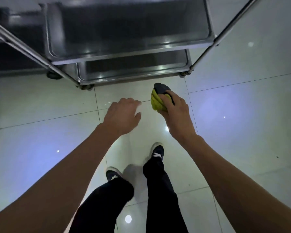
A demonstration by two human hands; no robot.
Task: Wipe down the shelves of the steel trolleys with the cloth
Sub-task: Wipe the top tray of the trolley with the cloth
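While I stand on the pale tiled floor (242,115) and look down, both of my bare forearms reach forward ahead of me. My right hand (176,113) grips the cloth (158,100), its fingers (166,98) curled over the top of the bundle; the cloth is bunched up, yellow-green on the side toward my left hand and dark grey on the far side. It hangs in the air above the floor, near the front edge of the steel trolley (124,47) but apart from it. My left hand (123,115) holds nothing, its back up and its fingers loosely curled downward, just beside the cloth without touching it.

Ahead of me the trolley shows two shelves: an upper shelf (133,31) with a raised rim, dark and glossy with small spots of reflected light, and a lower shelf (133,71) close to the floor. Slanted steel posts (225,31) run down its corners to small castors (185,74). To the left, blurred, stands a second steel trolley (15,31).

Below my arms I see my black trousers (158,182) and dark shoes with white laces (156,152), one foot ahead of the other.
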